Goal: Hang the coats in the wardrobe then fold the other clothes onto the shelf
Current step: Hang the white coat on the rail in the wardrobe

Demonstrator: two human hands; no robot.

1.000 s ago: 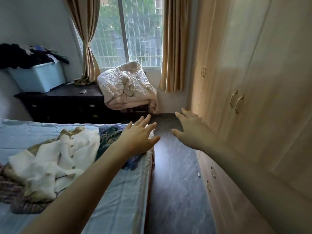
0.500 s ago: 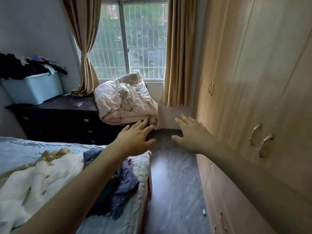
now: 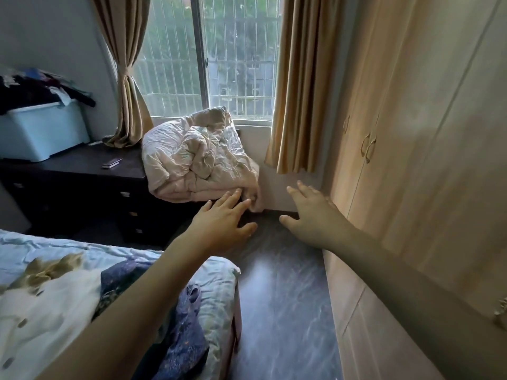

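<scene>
Between a bed (image 3: pixel 219 272) and a closed wooden wardrobe (image 3: pixel 428 165), a person stretches two bare arms forward over a dark floor (image 3: pixel 282 311). Both the left hand (image 3: pixel 223 219) and the right hand (image 3: pixel 312 215) have their fingers straight and spread, holding nothing; the right one is just beside the wardrobe front. Two garments lie at the bed's near left on a pale blue printed sheet: a white coat (image 3: pixel 46 316) with buttons and a tan collar, and a dark blue patterned garment (image 3: pixel 181 338) beside it, partly under the left forearm. One pair of curved metal handles (image 3: pixel 368 146) shows clearly on the wardrobe doors; others farther along are too blurred to count. Two tan curtains (image 3: pixel 299 86) frame one barred window (image 3: pixel 219 56). Below the window sits one crumpled pale quilt (image 3: pixel 197 157), next to a dark chest of drawers (image 3: pixel 82 193) carrying one light blue storage box (image 3: pixel 41 130) piled with clothing.
</scene>
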